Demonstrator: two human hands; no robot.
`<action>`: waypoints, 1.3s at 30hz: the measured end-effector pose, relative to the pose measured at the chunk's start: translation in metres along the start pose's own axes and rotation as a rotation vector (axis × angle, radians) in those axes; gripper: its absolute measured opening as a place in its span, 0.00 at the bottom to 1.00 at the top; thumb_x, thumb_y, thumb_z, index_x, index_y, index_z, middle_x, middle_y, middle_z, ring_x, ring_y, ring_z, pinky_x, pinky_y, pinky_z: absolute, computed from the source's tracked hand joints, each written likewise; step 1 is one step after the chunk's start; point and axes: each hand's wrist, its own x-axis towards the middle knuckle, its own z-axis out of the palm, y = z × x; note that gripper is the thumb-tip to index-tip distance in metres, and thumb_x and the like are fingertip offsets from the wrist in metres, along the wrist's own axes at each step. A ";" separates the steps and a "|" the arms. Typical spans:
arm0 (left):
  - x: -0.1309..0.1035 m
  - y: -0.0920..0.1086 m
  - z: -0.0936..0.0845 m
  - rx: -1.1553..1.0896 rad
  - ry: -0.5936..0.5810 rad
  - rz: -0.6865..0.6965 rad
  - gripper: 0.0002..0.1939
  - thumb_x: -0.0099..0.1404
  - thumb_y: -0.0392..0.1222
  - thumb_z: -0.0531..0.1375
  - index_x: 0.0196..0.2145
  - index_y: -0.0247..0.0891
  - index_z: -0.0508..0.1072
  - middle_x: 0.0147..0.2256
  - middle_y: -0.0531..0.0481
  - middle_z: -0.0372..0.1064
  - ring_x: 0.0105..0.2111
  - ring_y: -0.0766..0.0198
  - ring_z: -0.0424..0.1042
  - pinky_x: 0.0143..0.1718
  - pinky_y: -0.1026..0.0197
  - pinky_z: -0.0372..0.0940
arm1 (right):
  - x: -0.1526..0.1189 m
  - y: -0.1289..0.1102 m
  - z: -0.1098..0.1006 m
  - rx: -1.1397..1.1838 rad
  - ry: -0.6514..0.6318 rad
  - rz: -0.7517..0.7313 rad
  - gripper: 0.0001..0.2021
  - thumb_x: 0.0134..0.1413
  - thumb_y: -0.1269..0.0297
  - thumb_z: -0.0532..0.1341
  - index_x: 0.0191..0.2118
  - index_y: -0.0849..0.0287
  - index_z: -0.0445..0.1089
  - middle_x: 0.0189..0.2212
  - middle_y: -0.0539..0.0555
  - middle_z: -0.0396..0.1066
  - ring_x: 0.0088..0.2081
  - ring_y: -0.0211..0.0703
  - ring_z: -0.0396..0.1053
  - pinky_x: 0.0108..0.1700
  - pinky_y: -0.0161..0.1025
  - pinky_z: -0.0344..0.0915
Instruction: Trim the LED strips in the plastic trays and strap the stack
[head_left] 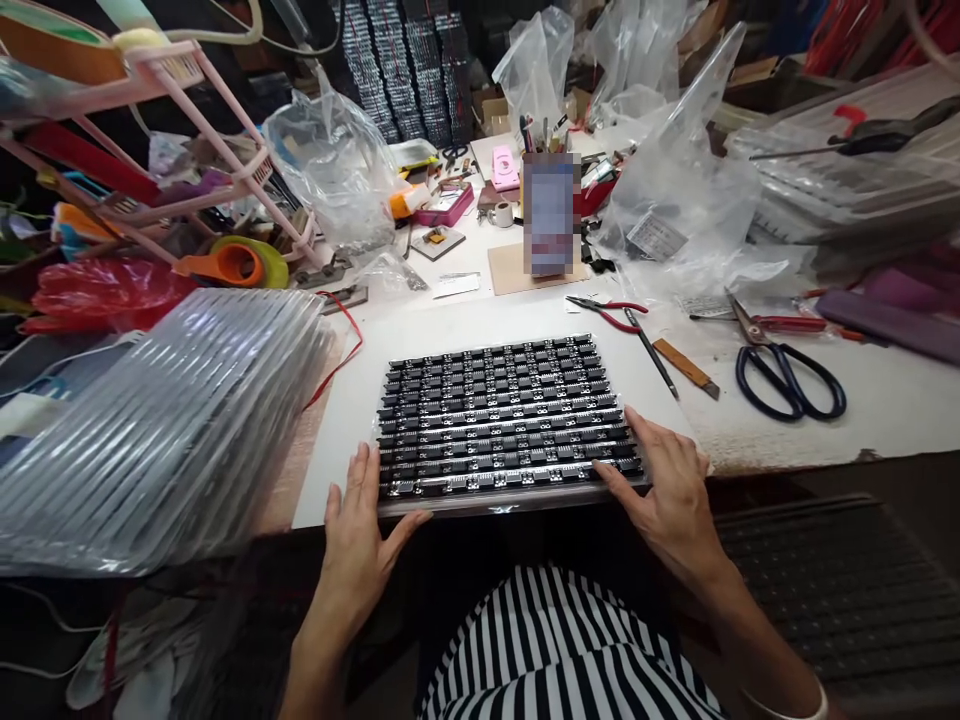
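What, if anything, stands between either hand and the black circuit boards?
Nothing visible does: the left hand is at the left edge of the black circuit boards, the right hand at their right edge.

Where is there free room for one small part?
The white tabletop is bare right of the scissors; the white board too, between the black component rows and the beige card. Crowded: left, under the plastic stack, and back, among plastic bags.

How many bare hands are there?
2: the bare left hand at the left edge of the rectangular block of black circuit strips, the bare right hand at its right edge. No others show.
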 end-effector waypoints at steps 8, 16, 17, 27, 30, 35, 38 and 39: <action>-0.003 0.004 0.001 -0.080 0.041 -0.024 0.43 0.65 0.58 0.53 0.67 0.42 0.33 0.65 0.34 0.41 0.65 0.50 0.44 0.62 0.37 0.42 | 0.001 -0.008 0.006 -0.045 0.056 0.017 0.26 0.59 0.51 0.54 0.59 0.58 0.60 0.49 0.60 0.68 0.48 0.54 0.63 0.49 0.49 0.56; -0.004 0.007 -0.001 -0.108 0.050 -0.048 0.42 0.65 0.57 0.54 0.67 0.42 0.35 0.65 0.36 0.44 0.65 0.51 0.45 0.63 0.39 0.43 | 0.000 -0.011 0.007 -0.038 0.053 0.051 0.25 0.60 0.50 0.53 0.58 0.58 0.61 0.48 0.60 0.68 0.49 0.55 0.63 0.50 0.51 0.56; -0.004 0.008 -0.002 -0.100 0.041 -0.046 0.42 0.65 0.57 0.53 0.67 0.42 0.35 0.65 0.36 0.44 0.65 0.52 0.44 0.63 0.39 0.43 | 0.000 -0.011 0.006 -0.037 0.045 0.056 0.25 0.60 0.49 0.53 0.58 0.58 0.61 0.49 0.60 0.68 0.49 0.55 0.62 0.50 0.51 0.55; -0.006 0.011 -0.002 -0.041 0.011 -0.024 0.38 0.67 0.54 0.51 0.67 0.44 0.36 0.66 0.37 0.41 0.66 0.52 0.41 0.62 0.38 0.42 | -0.001 -0.011 0.006 -0.060 0.045 0.051 0.26 0.60 0.49 0.51 0.58 0.59 0.62 0.48 0.61 0.68 0.49 0.57 0.63 0.50 0.53 0.57; -0.006 0.011 -0.002 -0.049 0.003 -0.033 0.37 0.67 0.55 0.51 0.66 0.44 0.39 0.66 0.37 0.41 0.66 0.51 0.41 0.62 0.37 0.42 | -0.001 -0.012 0.006 -0.057 0.038 0.053 0.26 0.60 0.49 0.52 0.58 0.59 0.62 0.49 0.62 0.68 0.49 0.58 0.63 0.50 0.55 0.57; -0.007 0.012 -0.003 -0.076 0.017 -0.041 0.36 0.66 0.55 0.52 0.66 0.45 0.43 0.66 0.37 0.39 0.65 0.51 0.42 0.62 0.38 0.43 | -0.002 -0.011 0.005 -0.061 0.033 0.051 0.27 0.59 0.48 0.51 0.59 0.58 0.62 0.49 0.63 0.67 0.49 0.61 0.63 0.50 0.59 0.57; -0.008 0.012 -0.003 -0.090 0.029 -0.053 0.38 0.66 0.56 0.53 0.66 0.44 0.40 0.66 0.35 0.39 0.65 0.52 0.41 0.62 0.38 0.43 | -0.003 -0.010 0.006 -0.070 0.047 0.045 0.28 0.59 0.47 0.51 0.59 0.58 0.61 0.49 0.64 0.67 0.49 0.62 0.63 0.50 0.61 0.58; -0.008 0.012 -0.003 -0.097 0.036 -0.059 0.40 0.65 0.56 0.53 0.66 0.43 0.37 0.66 0.35 0.40 0.65 0.52 0.41 0.62 0.38 0.43 | -0.003 -0.010 0.007 -0.075 0.051 0.042 0.29 0.59 0.47 0.51 0.59 0.59 0.61 0.49 0.64 0.67 0.49 0.63 0.63 0.50 0.62 0.58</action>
